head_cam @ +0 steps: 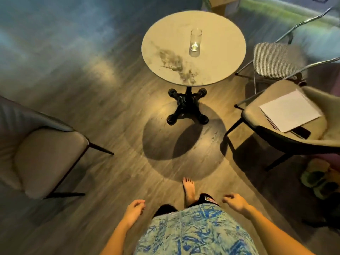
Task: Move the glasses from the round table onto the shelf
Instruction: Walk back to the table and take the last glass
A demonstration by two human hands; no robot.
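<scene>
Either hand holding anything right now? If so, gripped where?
Nothing is held. The left hand and right hand hang loosely curled and empty; the glass stands untouched on the round table.

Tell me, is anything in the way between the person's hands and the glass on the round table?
Nothing visible. The left hand and right hand hang free, holding nothing. Only bare floor lies ahead up to the round table, where the glass stands alone. Chairs stand off to either side.

My one head camera faces forward and steeply down; the round table (165,39) stands well ahead.
</scene>
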